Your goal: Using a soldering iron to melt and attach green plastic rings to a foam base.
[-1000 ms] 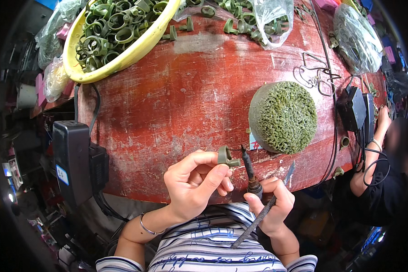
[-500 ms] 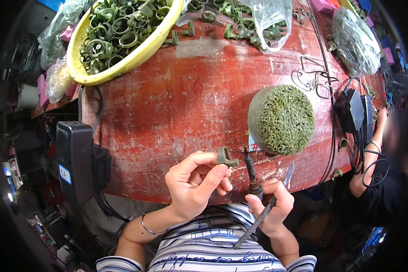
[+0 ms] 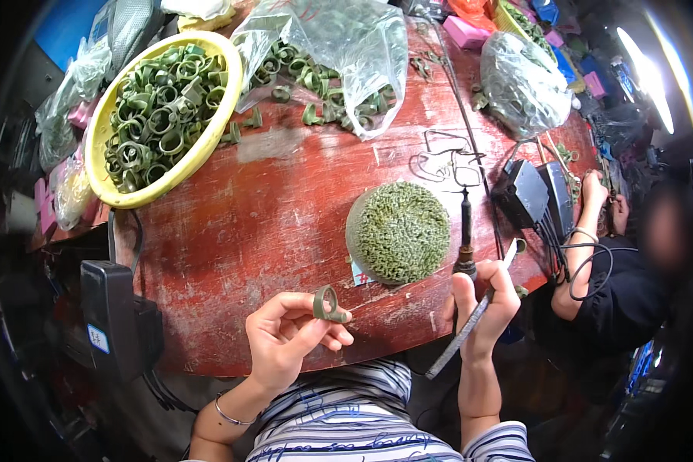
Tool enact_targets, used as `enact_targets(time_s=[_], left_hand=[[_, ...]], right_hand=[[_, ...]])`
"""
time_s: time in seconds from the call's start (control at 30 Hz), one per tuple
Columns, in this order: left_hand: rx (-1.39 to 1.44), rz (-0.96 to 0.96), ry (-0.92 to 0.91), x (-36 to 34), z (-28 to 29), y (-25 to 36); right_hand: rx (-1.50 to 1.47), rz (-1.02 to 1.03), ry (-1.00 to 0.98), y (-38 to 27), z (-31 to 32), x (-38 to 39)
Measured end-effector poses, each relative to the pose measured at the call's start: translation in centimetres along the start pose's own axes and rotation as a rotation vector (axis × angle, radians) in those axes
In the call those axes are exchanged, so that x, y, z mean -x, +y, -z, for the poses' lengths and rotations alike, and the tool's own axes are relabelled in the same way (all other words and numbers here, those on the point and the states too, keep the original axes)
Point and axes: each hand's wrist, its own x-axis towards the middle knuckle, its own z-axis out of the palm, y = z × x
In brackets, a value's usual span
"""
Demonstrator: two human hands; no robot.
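Low in the centre, my left hand (image 3: 285, 339) is closed on a green ring-shaped piece (image 3: 327, 308), pinched upright between thumb and fingers. To its right, my right hand (image 3: 485, 316) grips a dark pen-like iron (image 3: 465, 231) pointing up, along with a long thin strip tool (image 3: 458, 343), grey along its lower part and pale at its tip. A round pad (image 3: 402, 231) with a bumpy green top stands on the red worn table (image 3: 223, 231), just left of the iron and away from both hands.
A yellow basin (image 3: 227, 108) of green pieces, plastic bags (image 3: 373, 61) with more pieces, and another bag (image 3: 520, 81) line the back. Black power units (image 3: 106, 300) (image 3: 522, 192) and cords flank the table. At right, a co-worker's bare arm (image 3: 581, 254) reaches onto the table.
My view has tilted, showing more of the table's back. My right hand has moved up and rightward with the tools, apart from my left hand, which still holds the ring piece.
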Motion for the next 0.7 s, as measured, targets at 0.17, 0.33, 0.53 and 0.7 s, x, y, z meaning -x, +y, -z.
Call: enact_targets(time_s=[0.17, 0.33, 0.53, 0.7], left_hand=[[0.026, -0.048, -0.136, -0.3, -0.8, 0.9], [0.057, -0.061, -0.216, -0.6, -1.6, 1.3], [0.129, -0.053, -0.194, -0.6, -1.4, 1.2], [0.196, 0.048, -0.056, -0.4, -1.1, 0.9]], right_hand=[[0.073, 0.07, -0.112, 0.2, -0.3, 1.2], [0.128, 0.051, -0.147, 0.2, -0.2, 2.1], [0.301, 0.124, -0.14, 0.9, 0.0, 3.2], [0.494, 0.112, -0.098, 1.7, 0.5, 4.5]])
